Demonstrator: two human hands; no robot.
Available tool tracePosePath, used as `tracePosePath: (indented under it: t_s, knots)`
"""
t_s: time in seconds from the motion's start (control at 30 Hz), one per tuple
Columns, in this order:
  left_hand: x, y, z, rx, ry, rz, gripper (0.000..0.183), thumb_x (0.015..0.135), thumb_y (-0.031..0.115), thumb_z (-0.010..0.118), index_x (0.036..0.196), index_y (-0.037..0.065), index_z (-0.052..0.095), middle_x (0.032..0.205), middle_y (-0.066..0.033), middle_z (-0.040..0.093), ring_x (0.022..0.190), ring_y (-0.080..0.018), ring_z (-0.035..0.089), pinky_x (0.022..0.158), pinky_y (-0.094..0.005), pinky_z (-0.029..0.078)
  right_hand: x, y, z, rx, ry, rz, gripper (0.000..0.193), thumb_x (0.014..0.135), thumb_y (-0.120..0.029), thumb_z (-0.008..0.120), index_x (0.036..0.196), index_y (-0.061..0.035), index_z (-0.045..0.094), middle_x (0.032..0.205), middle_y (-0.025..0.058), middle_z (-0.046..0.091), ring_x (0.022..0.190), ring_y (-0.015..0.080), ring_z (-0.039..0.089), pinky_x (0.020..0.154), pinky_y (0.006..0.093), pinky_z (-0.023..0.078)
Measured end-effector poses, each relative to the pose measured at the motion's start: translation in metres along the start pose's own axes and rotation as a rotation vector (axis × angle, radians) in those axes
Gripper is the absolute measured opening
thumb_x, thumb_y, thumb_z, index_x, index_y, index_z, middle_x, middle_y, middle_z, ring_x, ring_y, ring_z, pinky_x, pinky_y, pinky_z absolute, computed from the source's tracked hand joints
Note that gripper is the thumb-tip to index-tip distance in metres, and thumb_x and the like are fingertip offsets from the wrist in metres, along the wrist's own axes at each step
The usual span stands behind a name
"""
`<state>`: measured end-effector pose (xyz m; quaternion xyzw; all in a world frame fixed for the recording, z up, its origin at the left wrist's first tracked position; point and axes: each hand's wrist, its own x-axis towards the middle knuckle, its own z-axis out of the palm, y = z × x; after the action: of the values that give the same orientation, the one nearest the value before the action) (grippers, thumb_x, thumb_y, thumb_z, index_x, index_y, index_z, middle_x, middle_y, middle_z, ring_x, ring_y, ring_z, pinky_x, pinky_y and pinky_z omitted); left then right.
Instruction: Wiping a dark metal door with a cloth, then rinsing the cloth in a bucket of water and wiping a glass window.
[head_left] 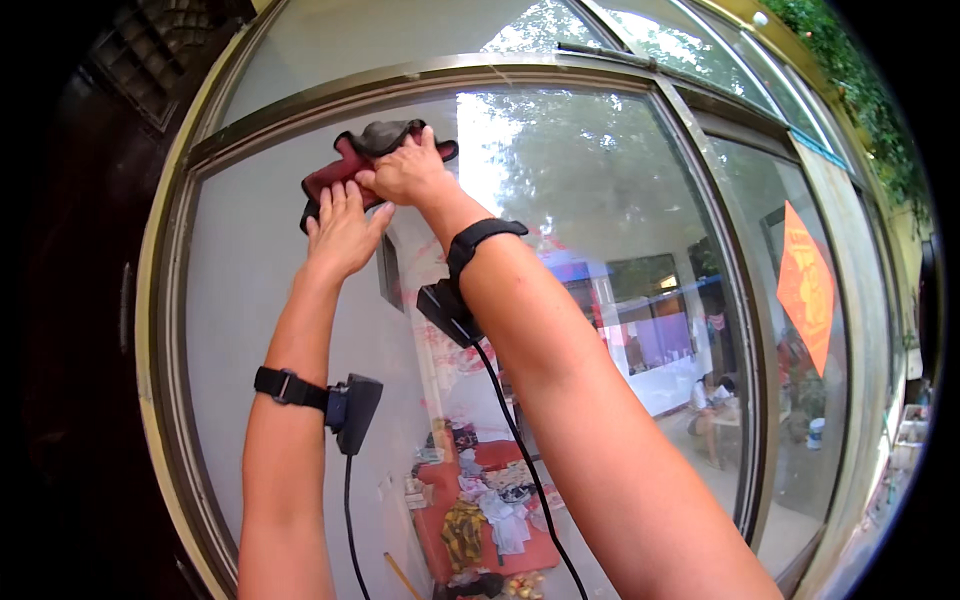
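Against the upper left of a large window pane [600, 180] lies a crumpled dark red cloth [326, 176] with black edging and a dark grey fold. My right hand [408, 172] presses on its right part and grips the bunched fabric, one finger pointing up. Lower and to the left, my left hand [342, 228] rests with fingers spread, their tips touching the cloth's lower edge. Some of the cloth is hidden beneath both hands. Each forearm wears a black strap with a small black device, the left device [358, 414] and the right device [450, 310], each trailing a cable.
A metal frame [180, 330] surrounds the pane, with a narrower pane at right bearing an orange diamond-shaped paper [806, 290]. Through the glass, clothes [505, 515] lie on a red surface; reflections of trees overlay it. Dark shapes fill the far left.
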<state>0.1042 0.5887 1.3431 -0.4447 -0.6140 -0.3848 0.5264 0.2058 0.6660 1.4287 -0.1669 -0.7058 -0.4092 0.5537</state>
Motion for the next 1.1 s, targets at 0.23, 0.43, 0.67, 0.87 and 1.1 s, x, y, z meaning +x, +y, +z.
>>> tracePosePath:
  t_s: [0.23, 0.43, 0.67, 0.87, 1.1]
  knots:
    - [0.039, 0.144, 0.032, -0.053, 0.010, 0.320, 0.084, 0.094, 0.061, 0.038, 0.151, 0.002, 0.020, 0.158, -0.0187, 0.015, 0.148, -0.0331, 0.011, 0.114, -0.0586, 0.013, -0.051, 0.171, -0.029, -0.030, 0.144, 0.219, 0.065, 0.092, -0.064, 0.034, 0.129, -0.0191, 0.062, 0.140, 0.0150, 0.052, 0.136, 0.0370, 0.037, 0.114, 0.0569, 0.012]
    - [-0.011, 0.259, 0.069, -0.014, -0.044, 0.551, 0.081, 0.094, 0.060, 0.039, 0.151, 0.005, 0.023, 0.158, -0.0172, 0.017, 0.147, -0.0312, 0.013, 0.115, -0.0569, 0.015, -0.177, 0.269, -0.040, -0.058, 0.148, 0.380, 0.072, 0.091, -0.062, 0.040, 0.150, -0.0213, 0.031, 0.151, 0.0151, 0.037, 0.139, 0.0402, 0.032, 0.111, 0.0628, 0.012]
    - [-0.236, 0.283, 0.113, -0.063, -0.051, 0.877, 0.085, 0.089, 0.060, 0.047, 0.147, -0.001, 0.032, 0.156, -0.0185, 0.023, 0.147, -0.0300, 0.017, 0.114, -0.0571, 0.017, -0.439, 0.218, -0.032, -0.163, 0.234, 0.261, 0.062, 0.094, -0.040, 0.044, 0.146, -0.0072, 0.037, 0.144, 0.0193, 0.043, 0.138, 0.0340, 0.034, 0.109, 0.0601, 0.016]
    - [-0.378, 0.252, 0.094, -0.261, -0.516, 0.941, 0.090, 0.083, 0.053, 0.061, 0.147, -0.001, 0.029, 0.150, -0.0171, 0.034, 0.136, -0.0276, 0.034, 0.113, -0.0549, 0.020, -0.581, 0.111, -0.041, -0.008, 0.107, 0.379, 0.065, 0.089, -0.038, 0.053, 0.141, -0.0020, 0.041, 0.145, 0.0238, 0.039, 0.137, 0.0435, 0.030, 0.111, 0.0590, 0.013]
    - [-0.235, 0.267, 0.099, -0.165, -0.163, 0.795, 0.084, 0.089, 0.054, 0.053, 0.147, -0.001, 0.029, 0.155, -0.0172, 0.026, 0.145, -0.0297, 0.021, 0.115, -0.0558, 0.017, -0.431, 0.183, -0.042, -0.139, 0.162, 0.161, 0.064, 0.092, -0.032, 0.051, 0.147, -0.0057, 0.033, 0.144, 0.0198, 0.042, 0.137, 0.0363, 0.034, 0.110, 0.0602, 0.014]
